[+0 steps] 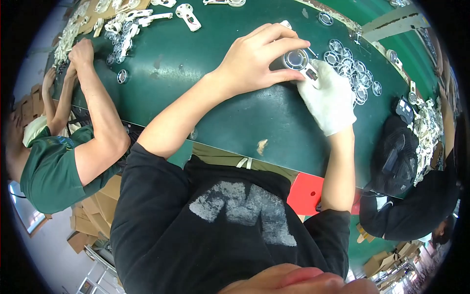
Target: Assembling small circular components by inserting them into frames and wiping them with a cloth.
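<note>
Assembly workshop: shared green workbench [230, 117] strewn with plastic parts [350, 66].

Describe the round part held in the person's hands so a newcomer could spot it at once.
Start at the dark green table and follow the bare left hand to its fingertips. There sits a round clear-and-metal disc, met by the white-gloved right hand. Unlike the loose discs heaped beyond, it alone is held.
</note>
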Demonstrator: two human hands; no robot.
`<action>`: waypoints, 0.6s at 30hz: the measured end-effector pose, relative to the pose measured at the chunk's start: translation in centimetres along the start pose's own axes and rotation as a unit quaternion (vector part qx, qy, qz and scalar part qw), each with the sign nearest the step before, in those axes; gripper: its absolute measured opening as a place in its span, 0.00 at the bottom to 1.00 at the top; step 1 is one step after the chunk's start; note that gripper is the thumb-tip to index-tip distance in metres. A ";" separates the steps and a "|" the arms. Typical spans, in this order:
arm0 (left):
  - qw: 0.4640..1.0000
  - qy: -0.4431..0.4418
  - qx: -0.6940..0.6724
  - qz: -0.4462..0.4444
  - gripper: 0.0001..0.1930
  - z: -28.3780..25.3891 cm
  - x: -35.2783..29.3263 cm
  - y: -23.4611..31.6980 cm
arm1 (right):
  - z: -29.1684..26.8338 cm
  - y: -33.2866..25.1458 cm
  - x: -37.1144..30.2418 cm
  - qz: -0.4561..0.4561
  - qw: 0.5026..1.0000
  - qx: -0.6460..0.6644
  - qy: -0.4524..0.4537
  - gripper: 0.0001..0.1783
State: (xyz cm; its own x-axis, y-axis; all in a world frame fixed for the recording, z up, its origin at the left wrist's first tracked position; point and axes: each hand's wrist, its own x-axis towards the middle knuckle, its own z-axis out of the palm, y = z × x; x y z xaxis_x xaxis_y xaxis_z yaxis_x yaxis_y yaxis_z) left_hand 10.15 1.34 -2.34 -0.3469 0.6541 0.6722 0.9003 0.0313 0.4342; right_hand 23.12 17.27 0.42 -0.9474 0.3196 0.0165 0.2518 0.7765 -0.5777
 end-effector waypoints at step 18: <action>0.986 -0.009 -0.162 -0.030 0.30 -0.2 -0.1 0.2 | -0.6 0.0 -0.4 -0.011 0.999 0.024 0.032 0.21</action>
State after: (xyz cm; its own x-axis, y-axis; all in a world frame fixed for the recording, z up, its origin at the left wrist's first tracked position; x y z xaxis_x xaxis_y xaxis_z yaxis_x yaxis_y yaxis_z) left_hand 10.33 1.10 -2.17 -0.3902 0.6713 0.6302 0.7454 -0.1714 0.6442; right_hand 23.59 17.44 0.93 -0.9379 0.3373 0.0808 0.2192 0.7569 -0.6157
